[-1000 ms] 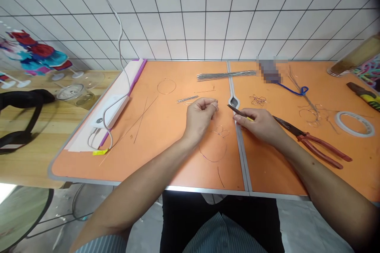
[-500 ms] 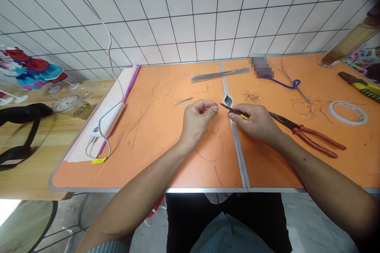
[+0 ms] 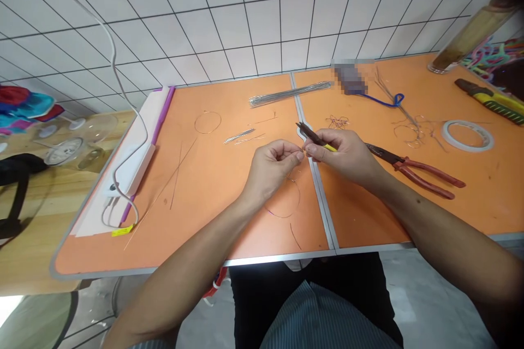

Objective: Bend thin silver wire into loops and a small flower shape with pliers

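A person's left hand (image 3: 272, 166) is closed in a fingertip pinch on one end of a thin wire (image 3: 281, 216). The wire's loop curves down onto the orange table (image 3: 229, 196), near its middle seam. The right hand (image 3: 344, 155), curled shut around small pliers (image 3: 307, 132), holds their tip at the pinch. The wire looks very light, springy and easily kinked, so it is best gripped close to the working end.
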A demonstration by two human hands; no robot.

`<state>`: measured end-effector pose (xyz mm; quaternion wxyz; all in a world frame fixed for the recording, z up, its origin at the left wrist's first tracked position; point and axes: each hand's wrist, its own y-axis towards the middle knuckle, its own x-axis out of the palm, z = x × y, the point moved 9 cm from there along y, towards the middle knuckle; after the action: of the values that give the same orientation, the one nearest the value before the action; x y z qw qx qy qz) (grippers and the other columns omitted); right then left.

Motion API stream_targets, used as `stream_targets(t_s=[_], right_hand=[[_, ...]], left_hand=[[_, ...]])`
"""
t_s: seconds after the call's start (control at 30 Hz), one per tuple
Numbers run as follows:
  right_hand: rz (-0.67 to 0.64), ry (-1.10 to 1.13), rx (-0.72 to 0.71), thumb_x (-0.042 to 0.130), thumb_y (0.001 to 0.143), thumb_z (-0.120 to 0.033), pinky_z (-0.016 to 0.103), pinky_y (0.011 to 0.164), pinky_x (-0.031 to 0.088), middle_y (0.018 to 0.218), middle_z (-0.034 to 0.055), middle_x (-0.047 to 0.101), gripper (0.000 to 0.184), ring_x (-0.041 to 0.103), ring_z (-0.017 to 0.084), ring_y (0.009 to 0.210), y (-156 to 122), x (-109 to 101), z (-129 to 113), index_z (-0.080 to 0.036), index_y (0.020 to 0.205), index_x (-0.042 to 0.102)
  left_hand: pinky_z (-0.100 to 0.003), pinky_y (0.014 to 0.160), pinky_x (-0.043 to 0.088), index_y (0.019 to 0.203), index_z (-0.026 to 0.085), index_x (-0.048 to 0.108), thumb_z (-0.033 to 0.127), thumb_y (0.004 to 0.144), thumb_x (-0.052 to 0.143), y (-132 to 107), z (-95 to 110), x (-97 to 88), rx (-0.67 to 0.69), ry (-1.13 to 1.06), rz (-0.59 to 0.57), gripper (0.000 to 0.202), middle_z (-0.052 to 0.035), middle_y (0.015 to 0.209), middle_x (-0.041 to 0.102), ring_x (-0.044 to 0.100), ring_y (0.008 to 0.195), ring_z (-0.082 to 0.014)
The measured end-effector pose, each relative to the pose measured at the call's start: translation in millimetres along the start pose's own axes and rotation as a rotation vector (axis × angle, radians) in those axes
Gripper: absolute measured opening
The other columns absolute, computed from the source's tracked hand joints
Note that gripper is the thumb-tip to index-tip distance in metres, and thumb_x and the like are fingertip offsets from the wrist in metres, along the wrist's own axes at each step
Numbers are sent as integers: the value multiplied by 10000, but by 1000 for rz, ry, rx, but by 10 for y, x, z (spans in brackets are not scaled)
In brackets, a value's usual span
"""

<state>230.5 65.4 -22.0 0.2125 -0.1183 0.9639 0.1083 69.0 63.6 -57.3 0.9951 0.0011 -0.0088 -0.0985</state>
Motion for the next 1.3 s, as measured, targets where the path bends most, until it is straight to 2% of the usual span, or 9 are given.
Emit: stream_targets(t_s=[0.2, 0.33, 0.47, 0.57, 0.73, 0.87, 1.0, 1.13, 1.3], right_hand=[[-12, -72, 4, 665, 943, -408, 312, 675, 351, 729, -9, 511, 275, 475, 161, 733, 3, 23, -14, -206, 760, 636], [9, -97, 36, 637, 958, -410, 313, 647, 318, 713, -18, 479, 264, 443, 155, 695, 2, 11, 36, -217, 781, 603], [-5, -54, 38, 628, 980, -411, 310, 679, 377, 736, -10, 540, 271, 507, 164, 719, 10, 20, 70, -216, 792, 608], [-43, -14, 28, 634, 998, -444, 318, 734, 420, 785, 3, 611, 295, 569, 175, 762, 17, 32, 88, -209, 819, 637], [-43, -128, 18, 637, 992, -459, 322, 708, 378, 765, -9, 575, 295, 529, 174, 757, 21, 18, 164, -206, 843, 667], [-51, -206, 5, 619, 1013, -420, 322, 708, 376, 780, -12, 583, 260, 537, 173, 766, 20, 46, 209, -210, 867, 669], [-54, -237, -11, 611, 1020, -406, 325, 703, 378, 778, -9, 590, 257, 543, 174, 759, 21, 56, 203, -214, 858, 664], [-45, -246, -11, 599, 1024, -408, 328, 695, 372, 766, -6, 578, 263, 538, 177, 749, 17, 56, 183, -219, 854, 663], [-7, -308, -28, 607, 1015, -413, 334, 696, 378, 764, 3, 620, 254, 556, 185, 739, 10, 38, 156, -221, 857, 660]], left_hand=[[-263, 592, 385, 783, 187, 767, 357, 842, 852, -21, -7, 66, 16, 12, -41, 199, -15, 701, 665, 513, 620, -113], [-269, 618, 417, 808, 194, 771, 318, 878, 803, -30, -5, 74, 23, 45, -46, 146, -16, 708, 674, 549, 645, -127], [-272, 634, 430, 798, 194, 760, 266, 881, 768, -30, 19, 38, 25, 70, -12, 110, -11, 714, 673, 556, 656, -130], [-276, 673, 456, 832, 190, 773, 269, 879, 766, -23, 36, -2, 44, 62, 21, 92, -26, 789, 719, 588, 707, -139], [-263, 629, 416, 891, 199, 782, 316, 910, 770, 7, 14, -75, 48, -14, 52, 119, -15, 802, 679, 542, 687, -124], [-255, 555, 373, 899, 205, 759, 353, 882, 808, 40, -54, -88, -48, -187, 26, 157, 16, 707, 580, 479, 599, -107], [-238, 536, 365, 908, 195, 753, 381, 837, 850, 57, -85, -64, -125, -313, -11, 222, 24, 696, 559, 461, 577, -91], [-235, 529, 371, 907, 197, 748, 396, 810, 867, 59, -102, -64, -159, -334, -2, 251, 30, 693, 546, 454, 574, -89], [-240, 517, 374, 900, 196, 744, 394, 810, 863, 61, -58, -108, -110, -281, 41, 247, 28, 696, 553, 457, 572, -90]])
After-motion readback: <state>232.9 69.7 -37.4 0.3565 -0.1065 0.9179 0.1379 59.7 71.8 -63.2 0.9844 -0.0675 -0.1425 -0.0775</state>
